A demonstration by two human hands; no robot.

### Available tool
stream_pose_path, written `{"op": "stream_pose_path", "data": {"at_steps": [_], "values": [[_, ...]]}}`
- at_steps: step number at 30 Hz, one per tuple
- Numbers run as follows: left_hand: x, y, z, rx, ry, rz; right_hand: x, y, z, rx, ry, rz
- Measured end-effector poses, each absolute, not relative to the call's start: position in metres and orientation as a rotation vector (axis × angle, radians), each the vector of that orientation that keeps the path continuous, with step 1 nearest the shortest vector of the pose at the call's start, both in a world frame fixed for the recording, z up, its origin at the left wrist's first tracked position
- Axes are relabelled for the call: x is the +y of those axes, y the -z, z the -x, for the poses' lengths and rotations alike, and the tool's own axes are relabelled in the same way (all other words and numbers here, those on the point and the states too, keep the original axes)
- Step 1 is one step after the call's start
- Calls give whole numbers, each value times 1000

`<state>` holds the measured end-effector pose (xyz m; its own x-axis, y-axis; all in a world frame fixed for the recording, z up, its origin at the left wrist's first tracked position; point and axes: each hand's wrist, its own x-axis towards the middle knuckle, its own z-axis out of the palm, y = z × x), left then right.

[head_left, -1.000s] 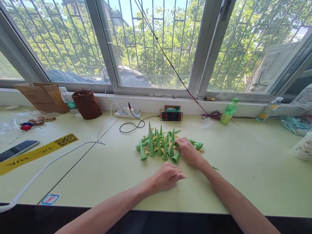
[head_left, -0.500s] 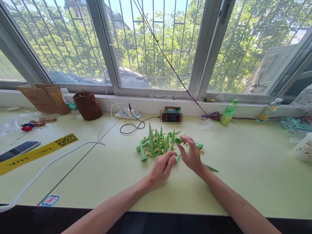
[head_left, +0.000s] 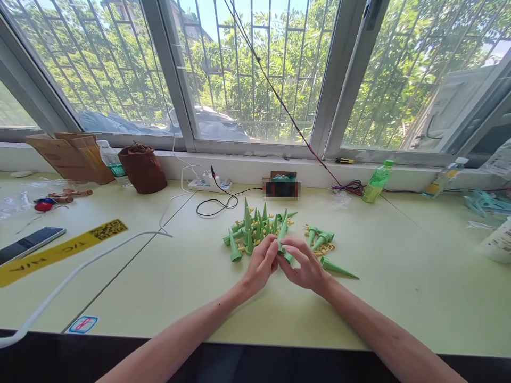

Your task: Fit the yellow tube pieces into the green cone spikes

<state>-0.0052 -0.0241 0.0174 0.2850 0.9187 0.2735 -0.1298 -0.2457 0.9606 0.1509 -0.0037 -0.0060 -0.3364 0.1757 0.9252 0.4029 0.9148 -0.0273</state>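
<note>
Between our fingertips, low over the table (head_left: 159,276), we are pinching a green cone (head_left: 282,234), its point standing up and leaning slightly to the right. Our left hand (head_left: 261,263) is closing thumb and forefinger on the cone's lower left side. Our right hand (head_left: 305,266) is clamping the wide end from the other side, the rest of its fingers curling underneath. A short green piece (head_left: 288,258) is showing below the right thumb, and we are not able to tell whether it belongs to the cone or is separate. Just behind our hands, a pile of cones (head_left: 249,234) is sitting on the table, many of them standing tip up, with small yellow parts (head_left: 239,248) lying among them. To the right of that pile, a smaller group of cones (head_left: 319,238) is lying on its sides. A lone cone (head_left: 337,267) is lying flat just beside our right hand, its tip pointing right. Farther back, a black cable (head_left: 215,205) is looping toward a power strip (head_left: 209,185) under the window sill. A white cable (head_left: 99,255) is running across the left of the table, past a yellow strip (head_left: 59,250) and a phone (head_left: 30,243). A brown pouch (head_left: 142,168) is sitting against the sill at the left, and a green bottle (head_left: 376,182) is leaning there at the right.
</note>
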Motion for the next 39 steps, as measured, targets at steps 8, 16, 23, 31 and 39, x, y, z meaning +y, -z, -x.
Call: {"op": "stream_pose_path", "data": {"at_steps": [8, 16, 23, 31, 39], "values": [[-25, -19, 4, 761, -1242, -1469, -3, 2, -153, -1890, 193, 443], [-28, -21, 2, 757, -1334, -1465, -4, -5, -155, -1873, 194, 482], [-30, -16, 3, 779, -1317, -1566, 21, -14, -181, -1724, 203, 871], [-34, -8, 3, 823, -1228, -1836, 62, 7, -235, -1862, 138, 1438], [-34, -9, 3, 821, -1193, -1879, 63, 19, -231, -1989, -52, 1666]]}}
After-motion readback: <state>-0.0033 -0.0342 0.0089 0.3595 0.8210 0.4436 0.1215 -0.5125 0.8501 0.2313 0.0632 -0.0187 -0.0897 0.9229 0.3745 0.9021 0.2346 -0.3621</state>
